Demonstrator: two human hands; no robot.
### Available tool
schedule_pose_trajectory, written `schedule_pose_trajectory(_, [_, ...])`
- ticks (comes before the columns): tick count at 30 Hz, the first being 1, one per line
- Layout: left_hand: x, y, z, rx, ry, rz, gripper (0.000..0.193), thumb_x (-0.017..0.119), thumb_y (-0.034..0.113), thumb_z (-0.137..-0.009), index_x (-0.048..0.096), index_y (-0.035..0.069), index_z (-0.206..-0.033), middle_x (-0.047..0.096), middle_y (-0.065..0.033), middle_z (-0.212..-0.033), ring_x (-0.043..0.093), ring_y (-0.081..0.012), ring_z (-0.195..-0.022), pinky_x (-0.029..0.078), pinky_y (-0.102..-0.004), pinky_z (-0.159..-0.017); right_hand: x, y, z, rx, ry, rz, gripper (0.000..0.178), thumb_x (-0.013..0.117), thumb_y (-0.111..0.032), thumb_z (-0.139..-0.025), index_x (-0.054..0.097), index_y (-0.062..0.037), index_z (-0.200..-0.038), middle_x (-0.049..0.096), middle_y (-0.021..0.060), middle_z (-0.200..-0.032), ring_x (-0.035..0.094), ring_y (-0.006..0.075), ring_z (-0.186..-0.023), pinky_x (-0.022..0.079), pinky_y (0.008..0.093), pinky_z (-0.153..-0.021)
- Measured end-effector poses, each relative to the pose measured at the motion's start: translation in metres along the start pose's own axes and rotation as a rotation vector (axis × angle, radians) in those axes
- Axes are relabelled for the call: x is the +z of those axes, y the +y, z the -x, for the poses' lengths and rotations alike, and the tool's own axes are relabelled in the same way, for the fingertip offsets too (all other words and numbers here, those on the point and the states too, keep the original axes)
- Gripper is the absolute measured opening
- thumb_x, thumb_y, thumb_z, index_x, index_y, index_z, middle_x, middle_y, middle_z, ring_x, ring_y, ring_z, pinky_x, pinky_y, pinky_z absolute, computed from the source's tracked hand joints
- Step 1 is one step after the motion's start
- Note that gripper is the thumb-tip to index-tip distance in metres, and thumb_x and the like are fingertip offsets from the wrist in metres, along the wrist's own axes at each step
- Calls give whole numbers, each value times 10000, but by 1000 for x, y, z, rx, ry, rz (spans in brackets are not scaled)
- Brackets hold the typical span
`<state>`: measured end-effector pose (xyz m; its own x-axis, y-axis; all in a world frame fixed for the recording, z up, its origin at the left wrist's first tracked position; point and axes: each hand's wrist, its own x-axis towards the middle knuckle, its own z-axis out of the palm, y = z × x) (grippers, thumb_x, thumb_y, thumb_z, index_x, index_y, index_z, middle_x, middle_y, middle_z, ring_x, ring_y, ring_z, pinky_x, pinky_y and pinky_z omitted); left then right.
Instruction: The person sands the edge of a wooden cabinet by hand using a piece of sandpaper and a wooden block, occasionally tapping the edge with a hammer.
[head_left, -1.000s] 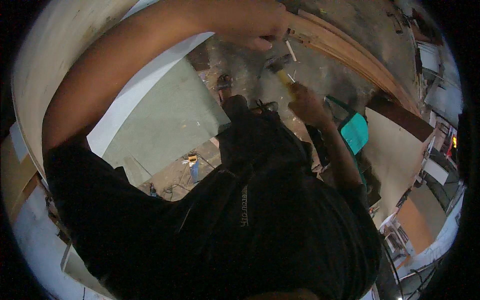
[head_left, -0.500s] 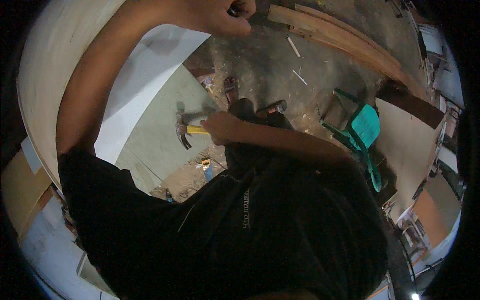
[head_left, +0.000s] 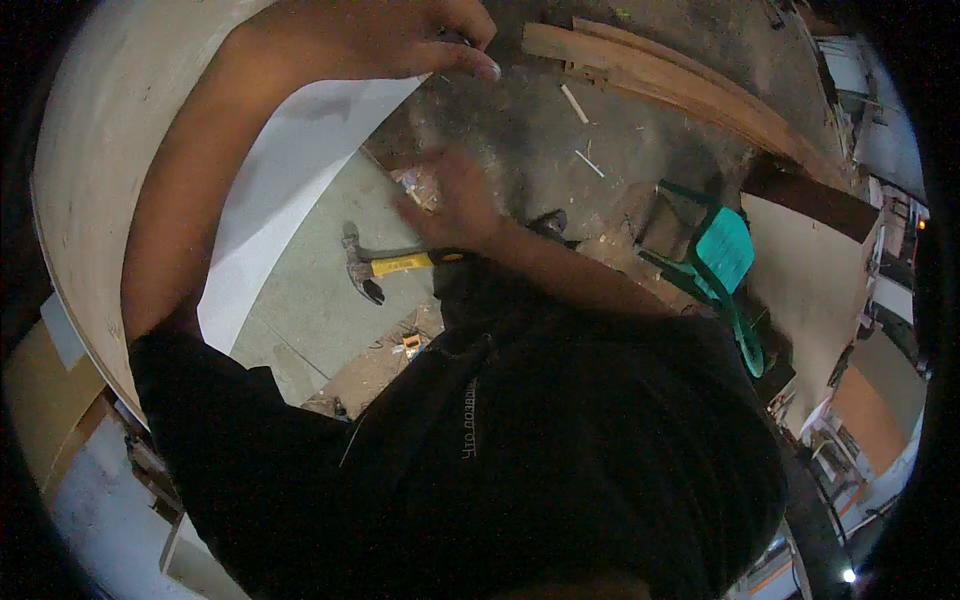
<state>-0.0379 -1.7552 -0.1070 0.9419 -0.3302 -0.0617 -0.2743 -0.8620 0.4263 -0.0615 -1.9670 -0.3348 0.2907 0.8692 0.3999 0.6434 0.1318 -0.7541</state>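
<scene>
A claw hammer (head_left: 398, 264) with a yellow and black handle lies on a grey-green board (head_left: 310, 235), its metal head to the left. My right hand (head_left: 460, 205) is just beyond the handle, off it and blurred by motion; its thumb and fingers look apart with nothing visible between them. High in the view, past the white panel (head_left: 270, 165), my left hand (head_left: 435, 40) is raised with its fingers curled together. A small dark bit shows between those fingers, too small to name.
A tall pale panel (head_left: 95, 160) curves along the left. Wooden planks (head_left: 660, 85) lie on the floor at the far right, near thin white strips (head_left: 575, 103). A green dustpan (head_left: 725, 250) is at the right, beside a pale board (head_left: 800, 280). An orange-handled tool (head_left: 411, 345) lies close to me.
My right hand has let go of the hammer and moved away from me, leaving it on the board. My left hand has shifted slightly nearer, its fingers still curled.
</scene>
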Motion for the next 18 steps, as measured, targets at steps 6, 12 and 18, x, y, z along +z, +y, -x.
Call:
schedule_pose_trajectory(6, [-6,-39,6,-125,446,248,593,408,603,-989,625,55,-1052,632,-134,-1077,594,-286,-997,460,-417,-895,-65,1,-163,-413,560,-474,841,663,-440,-899,249,22,-1467,315,215,-1480,341,315,-1373,311,434,-1108])
schedule_pose_trajectory(12, [7,-58,8,-616,327,763,980,173,823,-889,493,8,-1329,570,-159,-1253,552,-238,-1099,478,-407,-885,-40,-3,-189,-416,721,-636,358,604,-125,-959,518,53,-1257,610,233,-1229,611,287,-1135,485,426,-994])
schedule_pose_trajectory(18, [10,-67,12,-463,490,828,1012,144,835,-878,457,-16,-1328,568,-199,-1227,563,-257,-1125,437,-405,-982,-41,-24,-193,-239,771,-603,129,556,-36,-929,643,52,-964,694,160,-975,674,207,-856,547,334,-785])
